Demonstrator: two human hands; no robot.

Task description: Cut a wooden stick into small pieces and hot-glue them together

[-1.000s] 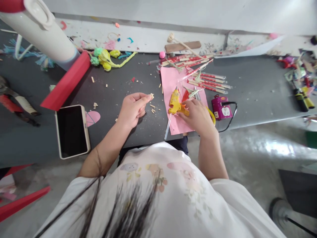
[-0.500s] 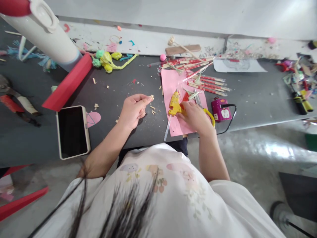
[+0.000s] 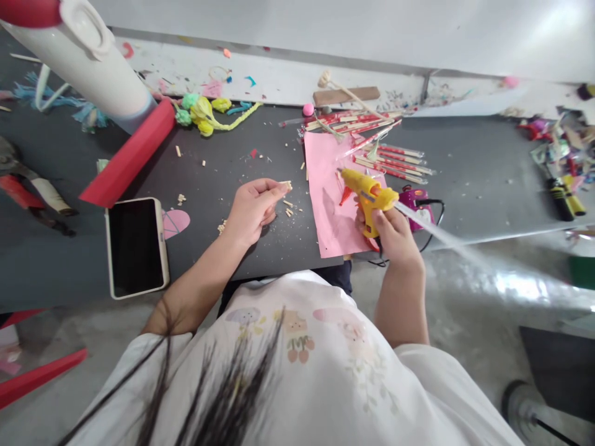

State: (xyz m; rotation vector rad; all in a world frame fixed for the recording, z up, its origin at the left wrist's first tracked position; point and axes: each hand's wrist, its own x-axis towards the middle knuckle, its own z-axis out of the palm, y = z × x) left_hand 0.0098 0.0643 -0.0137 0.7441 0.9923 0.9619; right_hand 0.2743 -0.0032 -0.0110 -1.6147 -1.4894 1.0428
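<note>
My left hand [image 3: 255,209] pinches a small pale wooden piece [image 3: 287,185] between thumb and fingertips, above the dark table. My right hand [image 3: 394,234] is wrapped round the handle of a yellow glue gun [image 3: 367,189]. Its nozzle points up and to the left over the pink sheet [image 3: 320,204], and a clear glue stick [image 3: 437,232], blurred, sticks out of its back end. Short cut stick pieces [image 3: 289,211] lie between my hands. Behind the gun, red-and-cream wrapped sticks [image 3: 390,162] lie in bundles.
A phone [image 3: 137,248] and red block [image 3: 127,155] are on the left, with a white bottle [image 3: 102,68] behind and pliers [image 3: 28,186] farther left. A purple box [image 3: 416,201] stands beyond my right hand. Yellow-handled tools [image 3: 568,197] lie far right.
My right hand has lifted the glue gun and turned it, so the nozzle now points up-left and the glue stick swings out to the right. My left hand has barely moved.
</note>
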